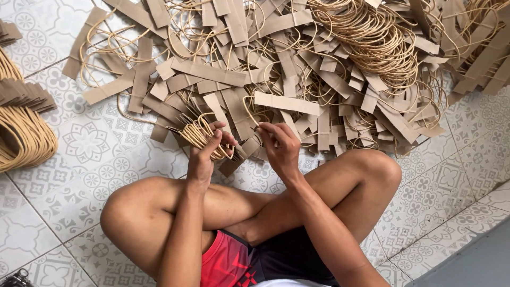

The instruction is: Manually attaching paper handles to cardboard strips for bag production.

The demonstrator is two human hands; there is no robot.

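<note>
The left hand (pixel 204 154) clenches a bundle of paper-cord handles (pixel 201 134), loops aligned for stacking. The right hand (pixel 279 146) pinches one handle (pixel 286 103) lifted from the heap (pixel 329 69) just beyond, on the tiled floor (pixel 85 159).

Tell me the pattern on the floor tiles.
The floor tiles are pale grey-white with ornate floral medallion motifs, clearest in the head view at left.

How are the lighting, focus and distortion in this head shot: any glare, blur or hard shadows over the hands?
Head view: soft, even daylight, no glare on the tiled floor; only faint shadows under the knees; the left hand with its bundle of paper-cord handles and the right hand are sharp; the pile of brown handle strips is crisp too; slight wide-angle bending shows in tile lines at the edges.
</note>
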